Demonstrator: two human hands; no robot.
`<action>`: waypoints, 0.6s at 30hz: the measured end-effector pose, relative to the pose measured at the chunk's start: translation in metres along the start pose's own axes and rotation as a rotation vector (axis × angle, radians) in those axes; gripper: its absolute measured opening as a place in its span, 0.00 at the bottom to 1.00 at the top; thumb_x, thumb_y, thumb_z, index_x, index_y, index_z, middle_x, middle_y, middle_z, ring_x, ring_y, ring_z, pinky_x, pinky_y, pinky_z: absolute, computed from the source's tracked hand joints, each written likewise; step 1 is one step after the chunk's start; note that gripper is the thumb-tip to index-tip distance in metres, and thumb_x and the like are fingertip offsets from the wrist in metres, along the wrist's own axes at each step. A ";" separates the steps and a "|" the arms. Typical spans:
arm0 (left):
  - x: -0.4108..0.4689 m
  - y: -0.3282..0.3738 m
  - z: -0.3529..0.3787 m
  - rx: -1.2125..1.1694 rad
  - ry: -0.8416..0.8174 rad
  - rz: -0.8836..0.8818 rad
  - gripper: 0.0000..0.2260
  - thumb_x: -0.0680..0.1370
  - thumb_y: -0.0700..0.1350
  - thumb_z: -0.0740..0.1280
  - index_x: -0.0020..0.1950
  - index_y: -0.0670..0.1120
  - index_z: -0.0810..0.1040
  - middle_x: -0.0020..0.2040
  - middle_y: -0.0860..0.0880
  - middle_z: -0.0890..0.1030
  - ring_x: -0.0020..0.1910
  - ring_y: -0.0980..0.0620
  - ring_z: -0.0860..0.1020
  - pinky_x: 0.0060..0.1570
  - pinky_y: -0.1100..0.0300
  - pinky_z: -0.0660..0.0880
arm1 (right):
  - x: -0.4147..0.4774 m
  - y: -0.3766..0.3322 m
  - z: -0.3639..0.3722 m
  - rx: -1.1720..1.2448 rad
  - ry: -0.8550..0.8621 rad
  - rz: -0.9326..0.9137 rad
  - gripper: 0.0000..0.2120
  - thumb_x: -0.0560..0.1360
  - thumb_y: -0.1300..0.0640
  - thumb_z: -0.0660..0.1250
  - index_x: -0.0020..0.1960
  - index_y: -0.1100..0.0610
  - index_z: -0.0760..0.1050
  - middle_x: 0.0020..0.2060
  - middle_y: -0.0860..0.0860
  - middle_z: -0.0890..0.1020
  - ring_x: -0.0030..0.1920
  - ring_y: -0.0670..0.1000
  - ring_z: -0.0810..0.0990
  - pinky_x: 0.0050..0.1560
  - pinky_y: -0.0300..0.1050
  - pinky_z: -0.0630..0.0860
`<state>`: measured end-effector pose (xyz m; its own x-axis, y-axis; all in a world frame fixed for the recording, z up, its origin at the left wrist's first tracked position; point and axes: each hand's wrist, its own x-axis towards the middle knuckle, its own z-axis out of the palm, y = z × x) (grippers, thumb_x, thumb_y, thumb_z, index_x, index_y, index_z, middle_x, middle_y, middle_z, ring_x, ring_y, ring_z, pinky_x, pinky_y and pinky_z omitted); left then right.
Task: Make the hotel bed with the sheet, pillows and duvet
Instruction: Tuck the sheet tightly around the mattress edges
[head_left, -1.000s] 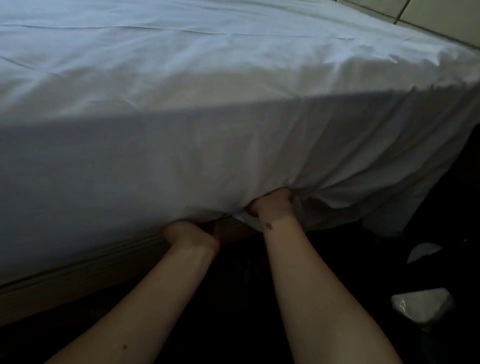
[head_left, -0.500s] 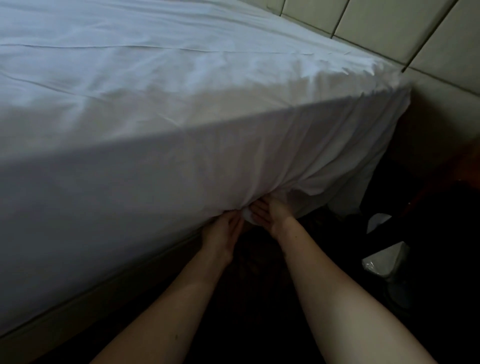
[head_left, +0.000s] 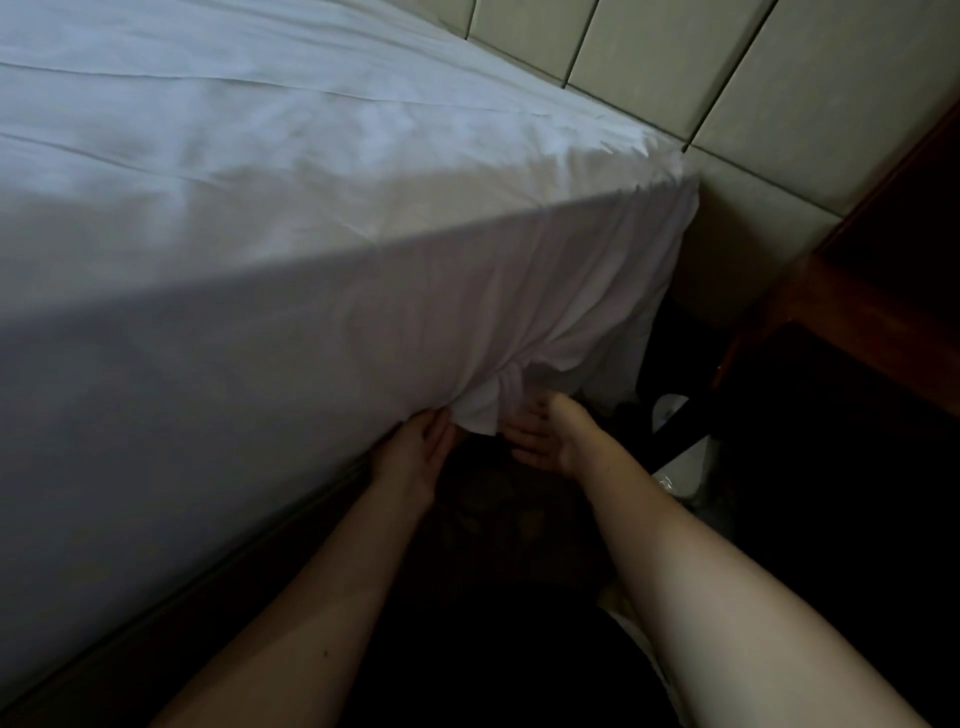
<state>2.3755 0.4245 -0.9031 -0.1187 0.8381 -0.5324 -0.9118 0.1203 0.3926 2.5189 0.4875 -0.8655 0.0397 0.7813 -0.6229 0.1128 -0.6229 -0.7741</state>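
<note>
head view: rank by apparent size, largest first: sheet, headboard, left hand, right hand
1. sheet, fills most of the frame.
2. headboard, padded panels across the upper right.
3. left hand and right hand: look about alike, both at the loose sheet edge, so no ranking between them.

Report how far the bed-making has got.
Done: the sheet is spread over the mattress top and lies tucked along the left of this side. In hand: left hand and right hand at the loose bunch near the headboard corner. Left: pillows and duvet, unseen.
</note>
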 end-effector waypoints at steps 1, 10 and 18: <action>0.001 0.001 0.001 -0.011 0.010 0.005 0.16 0.81 0.34 0.57 0.69 0.37 0.70 0.66 0.42 0.74 0.61 0.49 0.75 0.64 0.59 0.69 | 0.005 0.003 -0.001 0.007 -0.019 0.020 0.10 0.81 0.50 0.55 0.53 0.55 0.71 0.44 0.52 0.80 0.51 0.54 0.78 0.54 0.52 0.72; 0.025 -0.021 0.028 -0.174 0.126 0.123 0.13 0.79 0.32 0.50 0.41 0.40 0.72 0.46 0.43 0.76 0.47 0.47 0.77 0.65 0.52 0.70 | 0.080 0.010 -0.016 0.232 -0.212 0.205 0.32 0.77 0.39 0.54 0.73 0.59 0.65 0.71 0.60 0.67 0.69 0.63 0.67 0.57 0.63 0.70; 0.051 -0.037 0.061 -0.380 0.088 0.164 0.13 0.77 0.33 0.50 0.47 0.37 0.75 0.51 0.40 0.79 0.54 0.43 0.76 0.67 0.50 0.69 | 0.134 0.001 -0.019 0.695 -0.533 0.249 0.44 0.69 0.26 0.57 0.74 0.56 0.65 0.70 0.58 0.70 0.70 0.61 0.69 0.69 0.61 0.66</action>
<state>2.4272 0.4952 -0.8992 -0.2920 0.7794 -0.5544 -0.9563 -0.2291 0.1817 2.5436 0.5930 -0.9474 -0.5011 0.6066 -0.6172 -0.4686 -0.7898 -0.3958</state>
